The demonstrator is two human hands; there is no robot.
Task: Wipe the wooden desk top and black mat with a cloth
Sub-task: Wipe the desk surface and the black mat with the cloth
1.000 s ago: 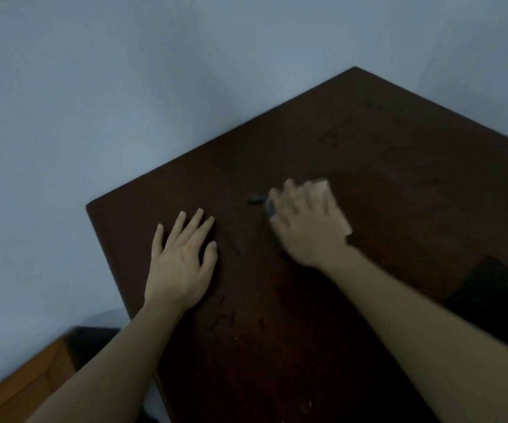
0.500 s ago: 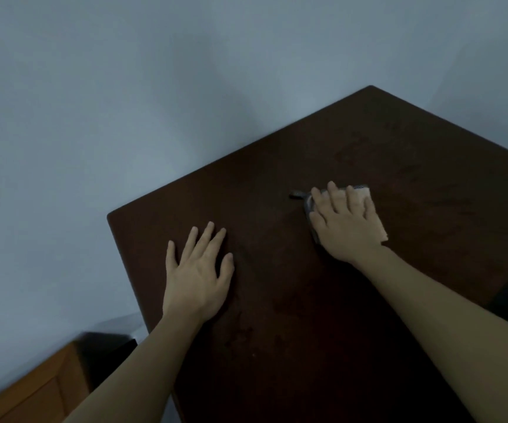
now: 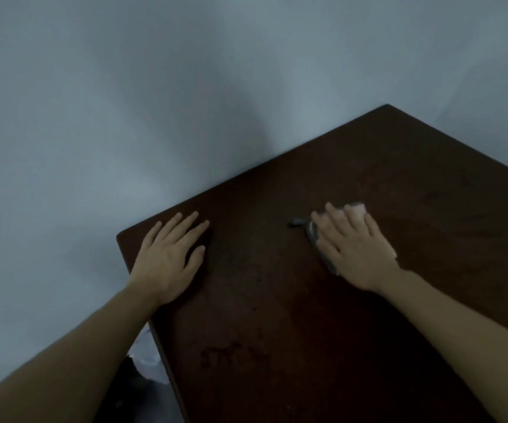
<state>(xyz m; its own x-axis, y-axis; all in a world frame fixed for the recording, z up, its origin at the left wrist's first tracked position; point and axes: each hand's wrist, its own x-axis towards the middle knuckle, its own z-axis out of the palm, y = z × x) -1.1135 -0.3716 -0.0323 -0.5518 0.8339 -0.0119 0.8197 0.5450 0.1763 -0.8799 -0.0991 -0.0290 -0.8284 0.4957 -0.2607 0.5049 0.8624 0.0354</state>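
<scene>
**Q:** Where are the hands, and how are they placed?

**A:** Both bare forearms reach in from the bottom edge onto a dark wooden desk top (image 3: 277,315) set against a pale grey wall (image 3: 124,102). The left hand (image 3: 168,256) lies palm down near the desk's left corner, fingers straight and slightly spread, thumb out to the side, holding nothing. The right hand (image 3: 353,248) is well apart from it, farther along the desk, also palm down with fingers extended.

**Q:** And the cloth?

**A:** The cloth (image 3: 323,251) lies flat beneath the right hand, pressed against the wood. A grey edge shows along the thumb side of the hand, and a paler part peeks out past the fingertips. A small dark tag of it sticks out to the left on the desk.

**Q:** Is the black mat visible?

**A:** I cannot tell; the picture is dim and slightly blurred.
</scene>
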